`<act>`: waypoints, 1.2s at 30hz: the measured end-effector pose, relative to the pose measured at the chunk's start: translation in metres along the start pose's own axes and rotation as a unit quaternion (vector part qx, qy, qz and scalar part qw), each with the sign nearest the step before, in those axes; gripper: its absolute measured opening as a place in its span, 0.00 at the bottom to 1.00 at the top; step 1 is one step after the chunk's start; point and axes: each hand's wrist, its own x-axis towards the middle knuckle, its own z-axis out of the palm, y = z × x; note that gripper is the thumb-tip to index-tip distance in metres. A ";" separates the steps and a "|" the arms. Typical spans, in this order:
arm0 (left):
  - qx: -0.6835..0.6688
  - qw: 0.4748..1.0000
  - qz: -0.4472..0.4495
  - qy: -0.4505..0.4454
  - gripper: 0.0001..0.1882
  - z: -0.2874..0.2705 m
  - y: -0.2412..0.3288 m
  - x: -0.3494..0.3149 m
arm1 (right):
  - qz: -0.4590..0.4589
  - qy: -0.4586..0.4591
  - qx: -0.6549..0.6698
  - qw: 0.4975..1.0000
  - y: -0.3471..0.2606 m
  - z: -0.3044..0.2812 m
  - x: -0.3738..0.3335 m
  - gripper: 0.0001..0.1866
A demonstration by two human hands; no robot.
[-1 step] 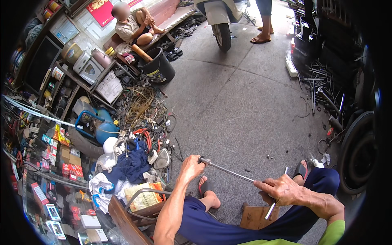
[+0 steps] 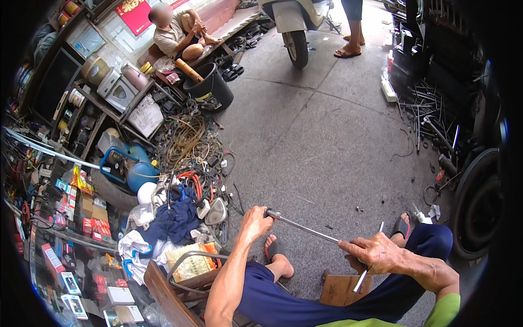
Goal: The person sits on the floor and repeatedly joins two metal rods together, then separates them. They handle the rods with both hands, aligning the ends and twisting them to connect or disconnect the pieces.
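Observation:
A T-handle wrench with a long silver shaft spans the space above my lap. Its dark socket-like end sits in the closed fingers of my left hand. At the other end my right hand is wrapped around the crossbar, whose bare ends stick out above and below the fist. The right index finger lies along the shaft. Below the right hand, between my legs, is a brown wooden board, partly covered by my trousers.
At left, a glass case holds small boxes beside heaped cloths and cables. A wooden chair stands by my left arm. Right: a wheel and scattered metal tools. Ahead are a scooter, a black bucket, a seated person and a standing person.

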 end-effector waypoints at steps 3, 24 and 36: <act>0.007 1.000 0.005 0.007 0.17 0.001 -0.002 0.000 | 0.000 -0.005 -0.004 1.000 0.000 -0.001 0.001 0.32; -0.014 0.999 -0.030 -0.018 0.19 -0.004 0.009 -0.002 | 0.044 -0.058 -0.007 0.997 0.000 0.000 0.000 0.37; -0.009 0.999 -0.028 -0.023 0.16 -0.004 0.009 -0.003 | 0.016 -0.041 0.008 0.999 0.001 0.000 0.001 0.35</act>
